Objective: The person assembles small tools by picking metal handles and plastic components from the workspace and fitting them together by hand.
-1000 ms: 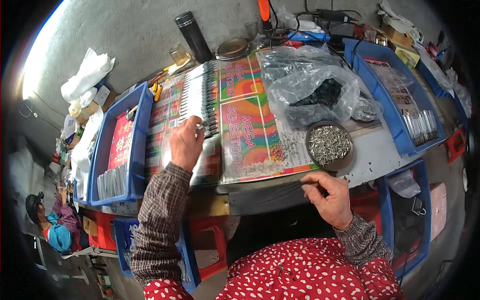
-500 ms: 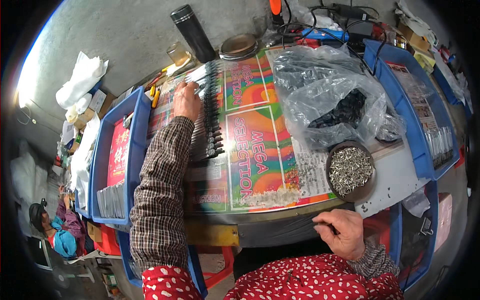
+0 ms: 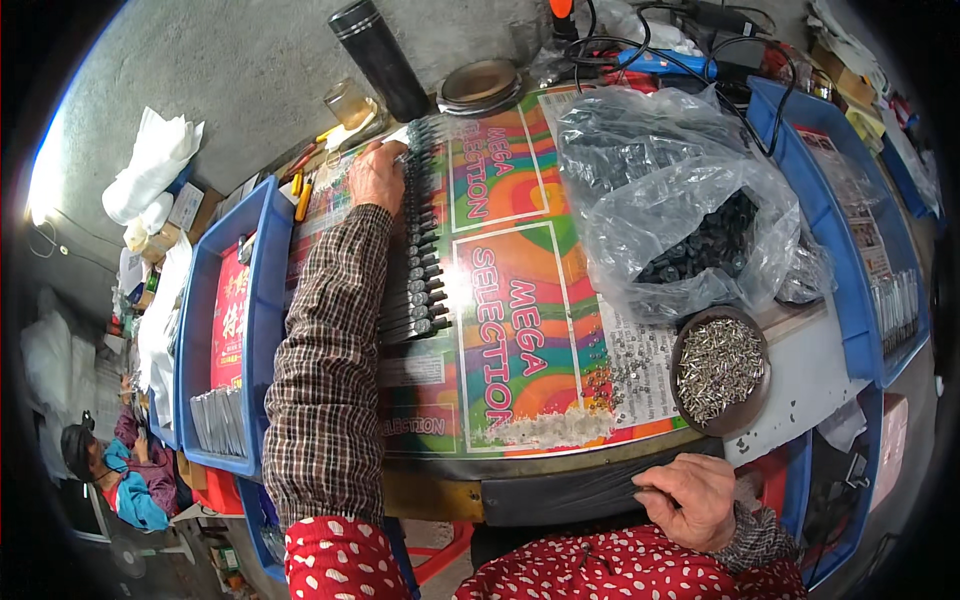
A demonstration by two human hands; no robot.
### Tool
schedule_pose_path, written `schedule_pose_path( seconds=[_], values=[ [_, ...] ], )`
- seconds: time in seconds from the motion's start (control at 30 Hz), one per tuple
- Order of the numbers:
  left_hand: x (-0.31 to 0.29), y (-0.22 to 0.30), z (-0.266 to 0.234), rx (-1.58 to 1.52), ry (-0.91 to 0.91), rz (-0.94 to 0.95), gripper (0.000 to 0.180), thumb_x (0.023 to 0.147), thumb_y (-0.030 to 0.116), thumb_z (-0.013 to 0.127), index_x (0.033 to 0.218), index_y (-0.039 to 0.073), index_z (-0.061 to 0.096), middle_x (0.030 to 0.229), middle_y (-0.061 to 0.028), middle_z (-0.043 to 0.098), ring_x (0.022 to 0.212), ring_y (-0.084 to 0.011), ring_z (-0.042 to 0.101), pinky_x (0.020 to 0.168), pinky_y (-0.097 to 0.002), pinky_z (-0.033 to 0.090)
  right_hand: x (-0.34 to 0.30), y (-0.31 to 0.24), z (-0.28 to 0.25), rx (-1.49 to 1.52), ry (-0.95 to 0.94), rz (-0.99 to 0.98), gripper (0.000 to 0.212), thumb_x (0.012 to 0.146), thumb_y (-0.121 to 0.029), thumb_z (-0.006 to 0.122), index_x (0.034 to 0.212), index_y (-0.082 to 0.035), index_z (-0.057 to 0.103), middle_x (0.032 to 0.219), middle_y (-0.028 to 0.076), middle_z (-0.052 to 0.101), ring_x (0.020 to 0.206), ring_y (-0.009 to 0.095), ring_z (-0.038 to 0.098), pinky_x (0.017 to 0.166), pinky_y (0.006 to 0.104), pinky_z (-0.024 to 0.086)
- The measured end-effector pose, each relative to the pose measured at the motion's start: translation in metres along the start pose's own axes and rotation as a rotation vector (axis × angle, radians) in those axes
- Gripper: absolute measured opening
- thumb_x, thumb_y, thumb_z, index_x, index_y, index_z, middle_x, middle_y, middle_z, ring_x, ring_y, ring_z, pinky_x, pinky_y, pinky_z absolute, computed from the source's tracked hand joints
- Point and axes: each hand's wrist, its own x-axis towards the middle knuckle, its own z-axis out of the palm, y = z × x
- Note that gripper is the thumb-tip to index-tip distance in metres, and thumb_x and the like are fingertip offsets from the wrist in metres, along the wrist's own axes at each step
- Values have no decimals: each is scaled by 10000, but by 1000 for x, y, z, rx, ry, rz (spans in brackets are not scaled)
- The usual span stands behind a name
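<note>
A long row of slim silver metal pieces with black round ends (image 3: 420, 285) lies side by side on the table. At the far end of this row my left hand (image 3: 376, 178) reaches in, its fingers bent down and closed around something I cannot make out; the palm and wrist hide part of the row. By the table's front edge my right hand (image 3: 692, 502) hovers with fingers curled toward the thumb, and nothing shows in it. Nearest to it stands a round dark bowl (image 3: 762, 385) of small silver metal pins (image 3: 716, 368).
A clear plastic bag (image 3: 640, 215) holds black parts (image 3: 705, 245). Blue trays (image 3: 262, 330) flank the table, with another blue tray (image 3: 795, 170) at right. Behind stand a black flask (image 3: 380, 62), stacked round dishes (image 3: 478, 84) and tangled cables. A person (image 3: 120, 460) sits far left.
My left hand has shifted slightly toward the far end of the row. The right hand's fingers have drawn a little closer together. The whole view has tilted slightly.
</note>
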Motion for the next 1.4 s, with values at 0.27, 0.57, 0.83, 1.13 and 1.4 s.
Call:
schedule_pose_path(
  seconds=[0.27,0.57,0.83,1.13,1.4],
  values=[
    [2,-6,4,44,44,112,269,763,42,624,1002,147,687,957,-118,630,947,-335,605,836,-428,474,2,1,3,-3,18,6,272,714,-74,750,957,-39,633,636,65,592,526,212,587,479,320,461],
    [-9,3,-3,-12,132,102,294,769,4,578,1004,136,698,978,-117,645,938,-318,613,840,-403,479,1,-4,3,-27,39,4,213,715,-47,721,903,-29,624,653,75,594,517,228,562,485,332,439],
    [-70,27,-65,-106,12,194,238,744,-13,613,941,94,691,949,-108,645,901,-311,621,806,-395,498,2,-7,2,-19,5,13,227,724,-41,714,925,-30,609,681,90,587,576,267,571,543,354,464],
    [-177,46,-147,-29,38,329,155,744,-3,616,879,54,666,854,-87,633,800,-281,621,745,-377,484,-2,-9,11,-18,93,17,151,723,-1,680,861,-14,619,631,70,523,526,209,497,509,319,387],
    [-231,-6,-224,183,233,21,166,747,26,604,876,109,667,832,-97,618,790,-306,623,668,-404,507,-5,-8,15,-24,144,20,99,771,3,653,865,0,619,656,68,535,542,180,492,506,297,374]
  ],
)
